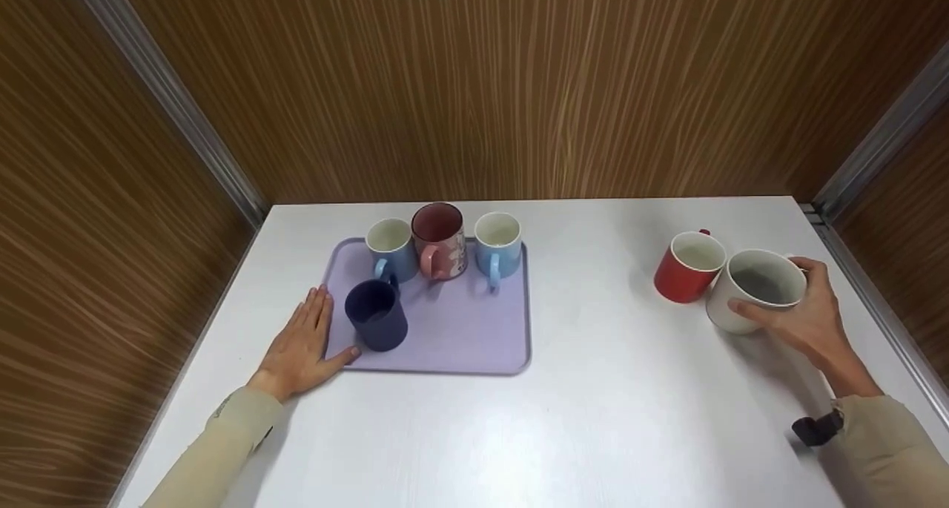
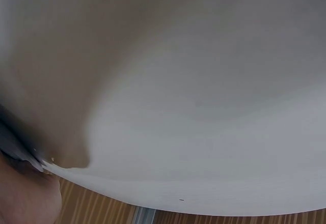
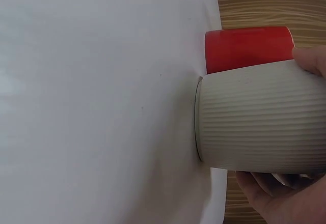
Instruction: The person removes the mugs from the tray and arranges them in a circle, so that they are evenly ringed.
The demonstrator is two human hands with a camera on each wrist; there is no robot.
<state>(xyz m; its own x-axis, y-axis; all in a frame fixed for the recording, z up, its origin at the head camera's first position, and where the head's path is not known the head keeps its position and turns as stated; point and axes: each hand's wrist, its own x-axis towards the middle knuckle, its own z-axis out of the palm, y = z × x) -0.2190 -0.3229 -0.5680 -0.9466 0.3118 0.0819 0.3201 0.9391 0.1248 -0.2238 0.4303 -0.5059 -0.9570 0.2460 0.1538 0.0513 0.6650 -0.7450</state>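
Note:
My right hand (image 1: 808,319) grips a large white mug (image 1: 723,308), thumb on the near side and fingers round the handle side. In the right wrist view the white mug (image 3: 260,119) shows a ribbed wall, its base close over the table. A red mug (image 1: 683,274) with a white inside stands right beside it. Flat, with straight fingers, my left hand (image 1: 300,345) rests at the left edge of a lilac tray (image 1: 460,337). Just right of that hand stands a dark blue mug (image 1: 378,319) on the tray.
Along the tray's back edge stand a blue mug (image 1: 395,259), a pink patterned mug (image 1: 445,252) and a light blue mug (image 1: 498,256). Wood-grain panels (image 1: 519,85) enclose the white table (image 1: 593,419) at the back and both sides.

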